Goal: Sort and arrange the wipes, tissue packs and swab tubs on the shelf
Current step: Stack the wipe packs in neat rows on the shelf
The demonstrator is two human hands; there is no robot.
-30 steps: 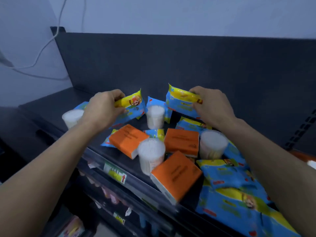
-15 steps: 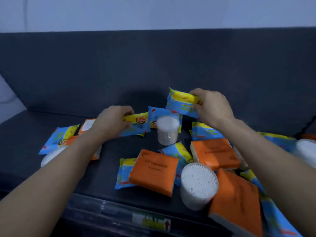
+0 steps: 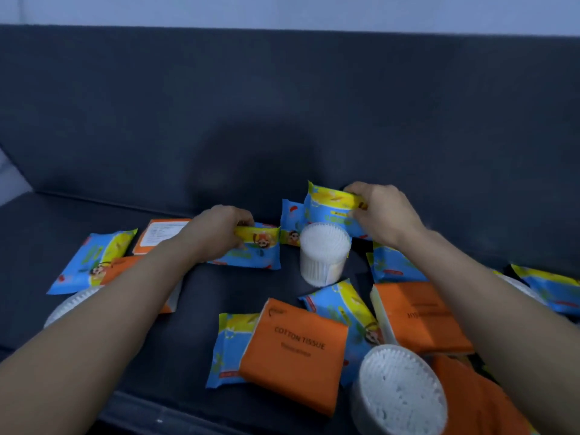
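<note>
Two wipes packs are being handled near the back edge of the shelf (image 3: pixel 219 293). The raised wipes pack (image 3: pixel 329 211) is pinched by its yellow top seam in the right hand (image 3: pixel 387 215), fingers curled over it. It is stood on edge and tipped toward the back panel (image 3: pixel 282 105). The low wipes pack (image 3: pixel 255 251) is lying roughly flat, long axis along the shelf, and its left end is gripped by the left hand (image 3: pixel 216 237).

Between the two an upright swab tub (image 3: pixel 324 252) is parked, with a third wipes pack (image 3: pixel 290 219) propped just behind it. So the held packs are split by that tub, and it is judged that one must be carried over or round it before they can be paired.

Open room is found mostly on the left hand's side, where bare shelf runs from that hand toward the front edge. The right half is crowded. A tissue pack (image 3: pixel 295 353) is lying across more wipes near the front edge, another tissue pack (image 3: pixel 417 318) sits under the right forearm, and a second swab tub (image 3: pixel 398 394) is standing at the front right corner.
</note>
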